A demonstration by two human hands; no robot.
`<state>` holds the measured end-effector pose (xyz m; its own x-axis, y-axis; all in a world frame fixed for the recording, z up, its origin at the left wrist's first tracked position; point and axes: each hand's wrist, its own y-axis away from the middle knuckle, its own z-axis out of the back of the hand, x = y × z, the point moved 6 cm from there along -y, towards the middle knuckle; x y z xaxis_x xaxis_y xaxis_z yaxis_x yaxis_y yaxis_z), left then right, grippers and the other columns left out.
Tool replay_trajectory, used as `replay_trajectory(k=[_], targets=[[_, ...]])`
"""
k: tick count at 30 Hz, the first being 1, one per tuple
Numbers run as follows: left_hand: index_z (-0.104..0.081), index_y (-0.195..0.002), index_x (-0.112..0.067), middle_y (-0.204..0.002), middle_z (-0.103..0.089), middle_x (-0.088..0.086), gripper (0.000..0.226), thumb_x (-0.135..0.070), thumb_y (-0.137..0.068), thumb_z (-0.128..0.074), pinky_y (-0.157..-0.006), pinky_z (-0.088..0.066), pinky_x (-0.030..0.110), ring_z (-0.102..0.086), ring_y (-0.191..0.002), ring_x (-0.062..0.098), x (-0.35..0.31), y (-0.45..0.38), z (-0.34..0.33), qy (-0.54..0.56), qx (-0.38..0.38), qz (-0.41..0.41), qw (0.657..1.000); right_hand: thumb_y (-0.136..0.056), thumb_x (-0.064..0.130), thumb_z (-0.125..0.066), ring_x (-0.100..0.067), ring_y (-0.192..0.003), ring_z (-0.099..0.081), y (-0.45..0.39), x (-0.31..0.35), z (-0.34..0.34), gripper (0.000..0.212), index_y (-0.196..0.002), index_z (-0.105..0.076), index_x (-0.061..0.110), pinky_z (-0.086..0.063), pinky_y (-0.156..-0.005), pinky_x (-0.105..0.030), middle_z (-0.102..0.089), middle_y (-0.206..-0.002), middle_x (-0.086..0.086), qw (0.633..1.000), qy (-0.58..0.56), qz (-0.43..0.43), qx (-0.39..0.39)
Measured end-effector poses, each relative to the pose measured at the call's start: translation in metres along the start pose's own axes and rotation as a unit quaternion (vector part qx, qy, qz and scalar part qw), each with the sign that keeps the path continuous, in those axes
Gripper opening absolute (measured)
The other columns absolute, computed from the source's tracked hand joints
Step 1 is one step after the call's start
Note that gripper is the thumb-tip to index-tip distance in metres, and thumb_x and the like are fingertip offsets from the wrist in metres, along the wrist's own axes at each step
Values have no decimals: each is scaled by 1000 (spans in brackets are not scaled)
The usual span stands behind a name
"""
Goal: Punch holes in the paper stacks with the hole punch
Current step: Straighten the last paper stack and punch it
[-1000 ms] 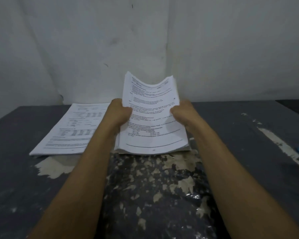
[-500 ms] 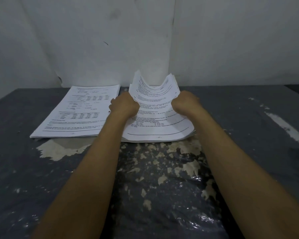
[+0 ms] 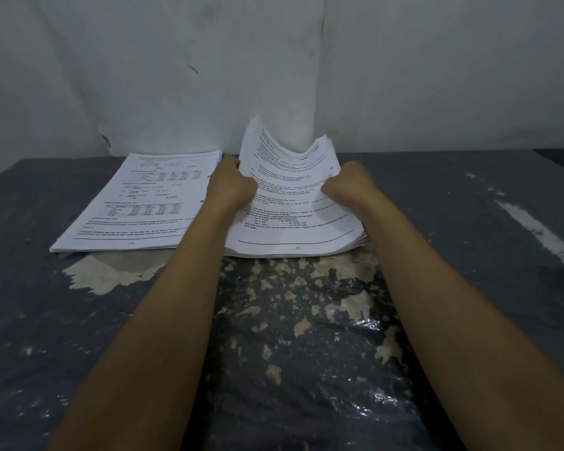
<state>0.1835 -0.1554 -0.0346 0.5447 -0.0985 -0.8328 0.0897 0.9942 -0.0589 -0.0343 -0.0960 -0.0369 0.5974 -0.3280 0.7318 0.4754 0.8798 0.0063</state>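
Left hand (image 3: 230, 185) and right hand (image 3: 347, 187), fingers curled pinching the bowed white printed paper stack (image 3: 293, 203) right of the flat stack (image 3: 137, 206), presumably squaring edges before punching.

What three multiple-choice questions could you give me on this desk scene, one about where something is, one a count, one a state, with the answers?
1. Where does the flat stack lie relative to the held stack?
A. To its left
B. To its right
C. On top of it

2. How many paper stacks show on the table?
A. One
B. Two
C. Four

3. How is the held stack?
A. Lying flat, untouched
B. Rolled into a tube
C. Far end bent upward, near end on the table

Answers:
1 A, it lies beyond the left forearm.
2 B, one flat, one gripped.
3 C, the left hand and right hand grip its sides and the far edge curls up before the wall.
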Motion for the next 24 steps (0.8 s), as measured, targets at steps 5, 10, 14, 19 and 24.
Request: replay_trajectory(k=[5, 10, 14, 19, 24], targets=[[-21, -152, -28, -110, -62, -3, 84, 0, -89, -69, -66, -60, 26, -68, -94, 13, -5, 2, 10, 200, -22, -11, 980, -89, 13, -59, -25, -94, -67, -5, -4, 7, 19, -104, -64, 3, -56, -73, -32, -69, -106, -10, 997, -73, -13, 0], [-59, -131, -13, -119, -71, -3, 40, -7, -92, -68, -80, -62, 31, -72, -98, 11, -24, 8, 22, 256, -61, -101, 959, -87, 19, -70, -20, -95, -68, -7, -1, 22, 42, -124, -54, 10, -60, -73, -34, -67, -116, -4, 953, -301, -11, 20], [-60, -125, -11, -121, -70, 1, 31, -4, -95, -64, -90, -59, 38, -69, -108, 16, -49, 16, 34, 277, -77, -178, 941, -90, 14, -71, -13, -89, -70, -6, 13, 50, 43, -127, -50, 9, -58, -59, -23, -67, -111, -1, 924, -375, 48, -54], [-52, -128, -13, -123, -66, -3, 31, -10, -98, -59, -83, -57, 19, -66, -109, 8, -66, 23, 49, 224, -129, -241, 936, -96, 9, -59, 7, -71, -65, 14, 42, 68, 8, -101, -62, 15, -50, -58, -10, -69, -95, 7, 918, -335, 170, -129], [-47, -128, -12, -123, -64, -3, 31, -14, -99, -59, -87, -59, 27, -66, -108, 8, -71, 23, 61, 243, -134, -254, 926, -94, 10, -59, -3, -77, -64, 28, 66, 81, 6, -98, -59, 14, -53, -64, -15, -67, -94, 3, 903, -332, 219, -164]])
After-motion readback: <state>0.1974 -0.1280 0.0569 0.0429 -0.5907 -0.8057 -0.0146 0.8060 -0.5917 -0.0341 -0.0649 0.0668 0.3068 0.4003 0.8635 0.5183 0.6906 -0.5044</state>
